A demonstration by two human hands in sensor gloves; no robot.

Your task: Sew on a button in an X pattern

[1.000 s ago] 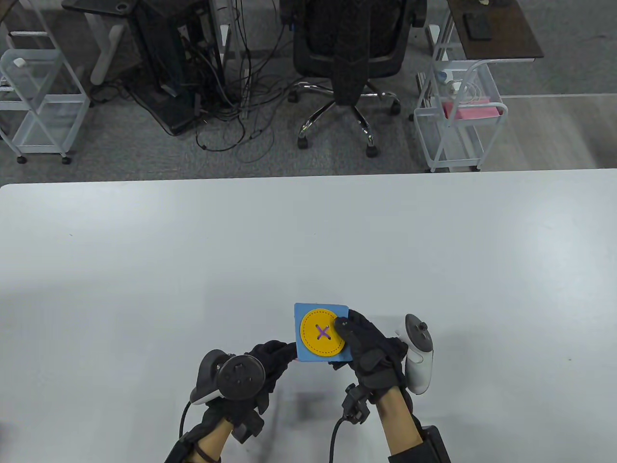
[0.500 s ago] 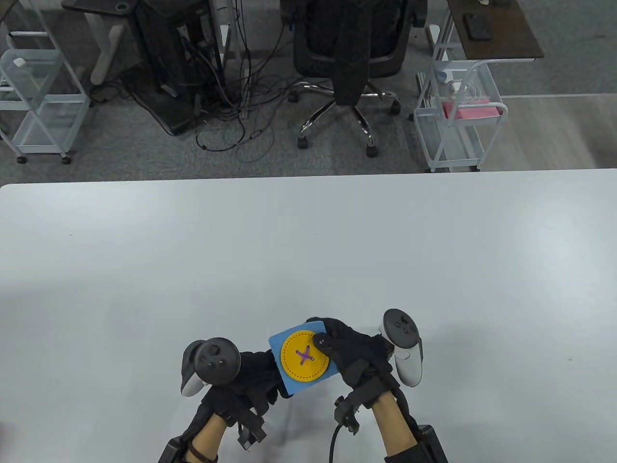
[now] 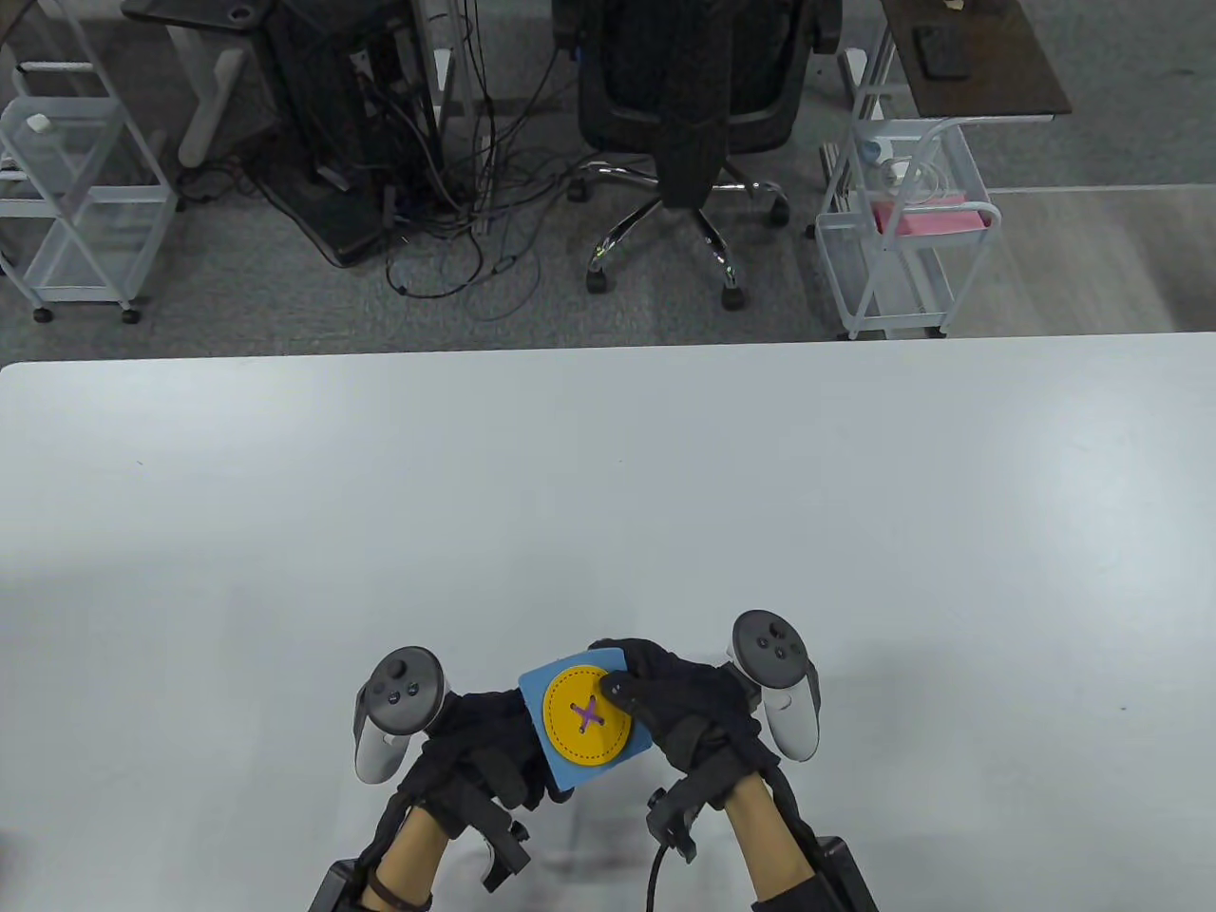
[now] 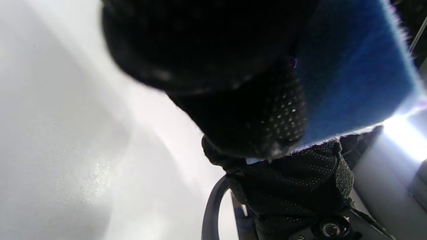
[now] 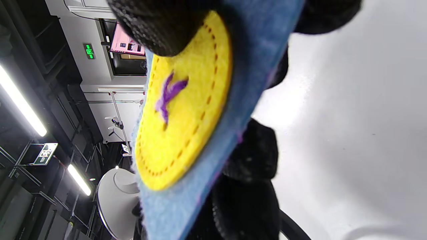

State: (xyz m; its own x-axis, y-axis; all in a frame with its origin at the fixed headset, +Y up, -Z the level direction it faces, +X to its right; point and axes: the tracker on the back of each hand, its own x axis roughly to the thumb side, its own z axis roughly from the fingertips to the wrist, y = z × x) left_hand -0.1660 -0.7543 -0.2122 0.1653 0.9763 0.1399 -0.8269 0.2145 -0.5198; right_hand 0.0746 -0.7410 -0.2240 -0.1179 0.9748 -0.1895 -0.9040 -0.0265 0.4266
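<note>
- Looking down in the table view: yellow felt button sits on the blue felt square, held up off the worktop near its front edge, between both hands.
- Purple X stitch already crosses the button's centre, so the pattern looks finished; probably only securing or trimming thread remains. No needle or loose thread visible.
- Right hand grips the square's right edge, thumb on the button's rim; left hand holds the left edge, fingers mostly hidden beneath.
- No readable writing on the felt or the trackers.
- Turning to the left wrist view: underside of the blue felt square fills the upper right, dark gloved fingers pressed against it. A tiny purple speck shows beside them, possibly thread. No lettering.
- Moving to the right wrist view: yellow felt button close up, purple X stitch clear, a dashed seam round the rim. Gloved thumb clamps its top edge.
- Green wall sign and a pink screen behind, both too small to read.
</note>
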